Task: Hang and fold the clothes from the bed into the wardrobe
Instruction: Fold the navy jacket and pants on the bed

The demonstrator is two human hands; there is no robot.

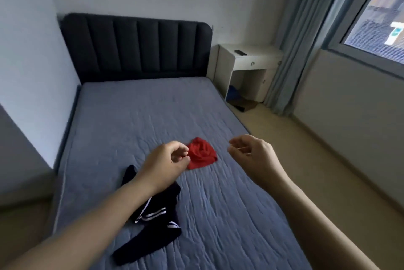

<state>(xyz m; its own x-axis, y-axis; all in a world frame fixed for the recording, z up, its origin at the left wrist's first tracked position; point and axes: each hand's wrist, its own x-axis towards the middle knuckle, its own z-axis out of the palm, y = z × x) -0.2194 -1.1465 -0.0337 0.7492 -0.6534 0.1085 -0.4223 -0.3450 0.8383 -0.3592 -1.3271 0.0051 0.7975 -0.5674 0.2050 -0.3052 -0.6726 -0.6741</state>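
Observation:
A crumpled red garment (202, 153) lies in the middle of the blue bed (142, 112). A black garment with white stripes (153, 217) sprawls nearer the bed's foot, partly under my left forearm. My left hand (166, 164) hovers just left of the red garment with loosely curled fingers, holding nothing. To the right of the red garment, my right hand (251, 156) floats above the bed, its fingers relaxed and curled, and it holds nothing too. The wardrobe is out of sight.
A dark padded headboard (135, 46) stands against the far wall. A white bedside table (247, 68) with a small dark object on top sits right of the bed, beside grey-blue curtains (290, 51) and a window. Beige floor runs along the bed's right side.

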